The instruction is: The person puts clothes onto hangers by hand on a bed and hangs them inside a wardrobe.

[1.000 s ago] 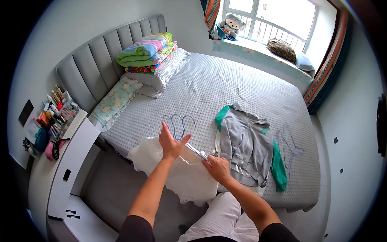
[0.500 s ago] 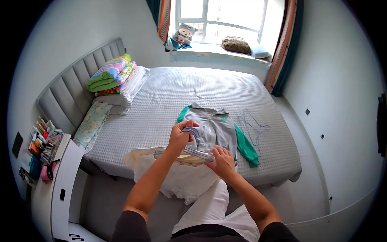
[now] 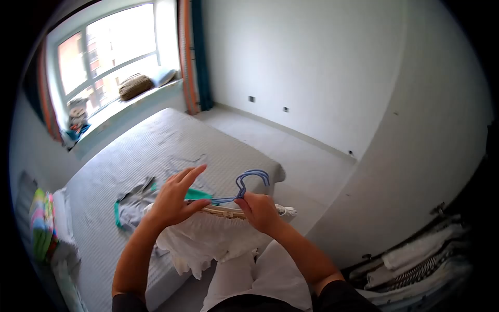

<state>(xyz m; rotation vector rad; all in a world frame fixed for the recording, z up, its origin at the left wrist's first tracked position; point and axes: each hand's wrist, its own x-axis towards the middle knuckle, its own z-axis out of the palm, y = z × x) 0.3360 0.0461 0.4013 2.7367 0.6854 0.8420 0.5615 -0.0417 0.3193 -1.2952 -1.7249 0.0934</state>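
My right hand (image 3: 261, 214) is closed round the neck of the blue clothes hangers (image 3: 253, 172), and their hooks stick up above its fingers. A white garment with a gathered, frilly edge (image 3: 205, 236) hangs from them in front of my legs. My left hand (image 3: 179, 196) is open at the left end of the hangers, fingers stretched and thumb along the bar; whether it touches the bar I cannot tell. Beyond it on the bed lies a grey and green jacket (image 3: 133, 203), partly hidden by that hand.
The bed (image 3: 112, 161) has a grey textured cover and holds thin hangers (image 3: 182, 162) and, at the left, folded bedding (image 3: 40, 223). Hanging clothes (image 3: 410, 265) fill a rack at the lower right. A brown cushion (image 3: 135, 86) sits on the windowsill.
The view has swung right, bringing the clothes rack in. The hanger hooks have passed from my left hand to my right. My left hand has opened.
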